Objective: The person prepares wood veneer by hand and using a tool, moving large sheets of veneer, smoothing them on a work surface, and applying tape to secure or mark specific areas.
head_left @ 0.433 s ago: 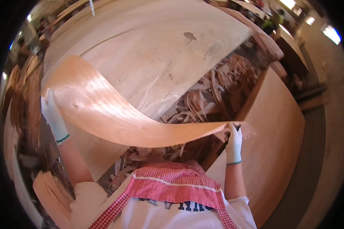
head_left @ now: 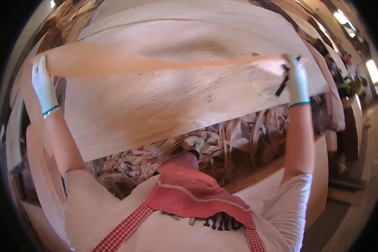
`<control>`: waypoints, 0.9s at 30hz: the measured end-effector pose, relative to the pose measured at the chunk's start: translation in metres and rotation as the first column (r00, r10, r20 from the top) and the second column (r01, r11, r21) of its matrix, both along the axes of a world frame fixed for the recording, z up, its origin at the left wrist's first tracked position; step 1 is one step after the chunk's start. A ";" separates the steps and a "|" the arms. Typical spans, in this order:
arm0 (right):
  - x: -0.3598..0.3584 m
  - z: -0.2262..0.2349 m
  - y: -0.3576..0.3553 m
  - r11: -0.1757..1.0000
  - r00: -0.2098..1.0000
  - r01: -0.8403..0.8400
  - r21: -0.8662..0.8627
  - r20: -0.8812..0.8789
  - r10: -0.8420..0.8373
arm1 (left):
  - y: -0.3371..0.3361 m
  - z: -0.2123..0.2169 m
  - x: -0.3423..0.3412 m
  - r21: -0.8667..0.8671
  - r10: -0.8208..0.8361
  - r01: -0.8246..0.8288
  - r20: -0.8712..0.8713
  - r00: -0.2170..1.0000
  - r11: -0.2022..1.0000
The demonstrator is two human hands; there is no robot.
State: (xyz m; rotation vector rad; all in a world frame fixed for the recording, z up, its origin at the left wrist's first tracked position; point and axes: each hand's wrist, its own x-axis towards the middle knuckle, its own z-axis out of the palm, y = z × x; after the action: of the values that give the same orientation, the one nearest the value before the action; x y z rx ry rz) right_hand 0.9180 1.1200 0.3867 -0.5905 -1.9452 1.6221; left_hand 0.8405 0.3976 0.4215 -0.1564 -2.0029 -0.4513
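Observation:
A long, thin strip of wood veneer point(head_left: 101, 59) stretches between my two raised hands, seen nearly edge-on and blurred towards its right end. My left hand point(head_left: 42, 84), in a white glove with a green cuff, grips the strip's left end. At the other end, my right hand point(head_left: 298, 80), gloved alike, is closed on the veneer. A dark, narrow object point(head_left: 282, 84) shows at the right fingers; its kind I cannot make out. Beneath the strip lies a broad pale wood sheet point(head_left: 172, 105), on top of what looks like a stack.
Curled veneer scraps point(head_left: 235, 136) litter the floor between me and the stack, with my shoe point(head_left: 197, 144) among them. Another wood sheet point(head_left: 317, 172) stands at my right. Veneer pieces point(head_left: 40, 168) lean at the left. People point(head_left: 353, 86) are at the far right.
Both hands have risen and moved farther away, carrying the veneer over the pale sheet. The strip's deep sag has straightened out. My view has turned left.

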 end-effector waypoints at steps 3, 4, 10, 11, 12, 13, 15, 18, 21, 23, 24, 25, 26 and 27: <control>-0.053 0.038 0.021 0.986 0.996 -0.078 0.148 0.041 0.073 | 0.053 -0.003 0.005 0.586 -0.232 0.219 -0.055 0.971 0.780; -0.069 0.042 0.033 0.987 0.997 -0.073 0.144 0.033 0.069 | 0.070 -0.012 0.005 0.616 -0.213 0.199 -0.052 0.976 0.762; -0.166 0.007 0.148 0.982 0.983 -0.183 -0.057 -0.008 0.182 | 0.149 -0.071 -0.007 0.726 -0.117 0.054 0.036 0.993 0.686; -0.179 -0.006 0.165 0.971 0.974 -0.229 -0.076 -0.013 0.228 | 0.159 -0.080 -0.004 0.747 -0.100 0.035 0.043 0.994 0.664; -0.190 -0.017 0.172 0.977 0.980 -0.198 -0.074 -0.018 0.197 | 0.181 -0.089 0.000 0.775 -0.094 0.024 0.045 0.995 0.631; -0.201 -0.028 0.171 0.982 0.984 -0.177 -0.069 -0.019 0.176 | 0.200 -0.102 0.009 0.804 -0.078 0.005 0.051 0.996 0.595; -0.221 -0.046 0.182 0.985 0.987 -0.158 -0.076 0.018 0.160 | 0.236 -0.135 0.017 0.904 -0.068 -0.042 0.079 0.995 0.426; -0.244 -0.077 0.218 0.995 0.992 -0.100 -0.029 0.077 0.102 | 0.294 -0.168 0.025 0.981 -0.120 -0.125 0.144 0.982 0.150; -0.266 -0.110 0.261 0.990 0.985 -0.138 0.003 0.103 0.137 | 0.340 -0.220 0.039 0.981 -0.211 -0.184 0.166 0.963 -0.066; -0.279 -0.140 0.296 0.989 0.987 -0.125 -0.078 0.088 0.132 | 0.367 -0.249 0.044 0.968 -0.224 -0.213 0.180 0.958 -0.134; -0.281 -0.154 0.311 0.981 0.983 -0.153 -0.122 0.081 0.163 | 0.383 -0.259 0.045 0.960 -0.207 -0.237 0.204 0.957 -0.149; -0.281 -0.167 0.326 0.968 0.977 -0.184 -0.168 0.077 0.199 | 0.400 -0.269 0.047 0.951 -0.187 -0.263 0.232 0.955 -0.164; -0.279 -0.181 0.335 0.969 0.974 -0.153 -0.195 0.137 0.181 | 0.408 -0.283 0.049 0.941 -0.156 -0.281 0.253 0.955 -0.191; -0.276 -0.195 0.344 0.968 0.968 -0.116 -0.222 0.195 0.161 | 0.414 -0.296 0.051 0.934 -0.156 -0.297 0.269 0.950 -0.199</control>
State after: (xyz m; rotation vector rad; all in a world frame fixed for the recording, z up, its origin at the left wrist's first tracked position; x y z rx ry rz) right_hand 0.6419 1.4636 0.1918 -0.7505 -2.0190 1.9379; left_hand 0.8913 0.8120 0.1255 1.1750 -1.2150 -2.0072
